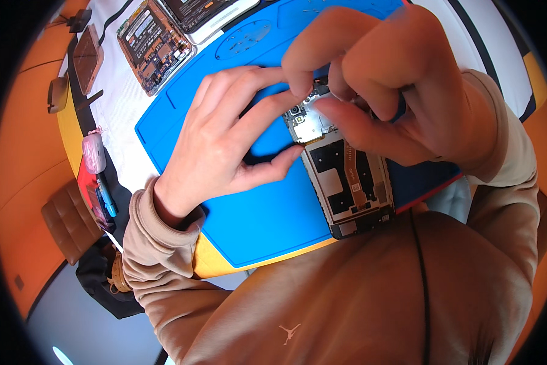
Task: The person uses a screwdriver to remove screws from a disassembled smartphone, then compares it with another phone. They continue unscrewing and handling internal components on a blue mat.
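Observation:
An opened phone [330,182] lies at a slant on a blue work mat [261,225], its back cover off. A copper-coloured flex cable runs down its bare lower half. At its upper end are a silvery metal shield [310,129] and camera lenses. My left hand [209,137] grips this upper end from the left, thumb and forefinger resting on its edge. Over the same end, my right hand [407,79] is closed with bent fingers, the thumb touching near the shield. Whatever is between the right fingertips is hidden.
Another opened phone [155,52] with a dark battery lies at the far left, beside a further open device [203,12]. Along the table's left side are a pink case [94,153], a blue pen [107,198] and a flat reddish-brown device [87,59].

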{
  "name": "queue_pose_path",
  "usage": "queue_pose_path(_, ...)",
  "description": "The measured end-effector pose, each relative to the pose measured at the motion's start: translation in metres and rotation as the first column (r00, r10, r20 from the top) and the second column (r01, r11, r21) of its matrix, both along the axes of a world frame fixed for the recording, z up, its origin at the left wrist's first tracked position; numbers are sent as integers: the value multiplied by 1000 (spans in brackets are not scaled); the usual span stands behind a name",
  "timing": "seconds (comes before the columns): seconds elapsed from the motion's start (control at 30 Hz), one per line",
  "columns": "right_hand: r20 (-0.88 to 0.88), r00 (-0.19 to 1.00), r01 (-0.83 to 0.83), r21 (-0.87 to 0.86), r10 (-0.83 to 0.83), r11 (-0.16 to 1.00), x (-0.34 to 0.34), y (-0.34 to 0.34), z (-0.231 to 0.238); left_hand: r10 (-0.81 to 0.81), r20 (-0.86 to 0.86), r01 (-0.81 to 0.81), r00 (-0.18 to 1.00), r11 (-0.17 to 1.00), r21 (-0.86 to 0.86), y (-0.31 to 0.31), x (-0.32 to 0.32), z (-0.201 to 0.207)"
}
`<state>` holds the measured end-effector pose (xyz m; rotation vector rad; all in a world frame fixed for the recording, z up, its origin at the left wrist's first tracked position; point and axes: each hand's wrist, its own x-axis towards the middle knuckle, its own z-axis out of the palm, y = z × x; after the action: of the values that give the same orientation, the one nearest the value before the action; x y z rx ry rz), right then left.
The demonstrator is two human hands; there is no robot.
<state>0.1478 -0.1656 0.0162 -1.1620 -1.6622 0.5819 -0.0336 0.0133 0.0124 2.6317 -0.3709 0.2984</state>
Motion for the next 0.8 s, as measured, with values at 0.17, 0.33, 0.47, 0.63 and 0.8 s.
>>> queue_pose_path(0.17,-20,1000,8,-8,-9,1000,-4,3,-1,11,56,-10,998,1000,-10,-1,1,-1)
queue_pose_path(0.33,-25,999,23,-14,-23,1000,-6,5,-1,2,60,-1,998,1000,-18,-1,2,-1)
queue_pose_path(0.47,-36,999,28,-19,-29,999,-7,5,0,13,58,-13,998,1000,-7,-1,2,-1)
queue_pose_path(0.63,-52,998,20,-24,-21,1000,-6,6,0,8,57,-8,998,1000,1,-1,1,-2)
queue_pose_path(0.8,-71,997,7,-32,-10,999,-5,7,0,10,56,-11,998,1000,17,0,1,-2)
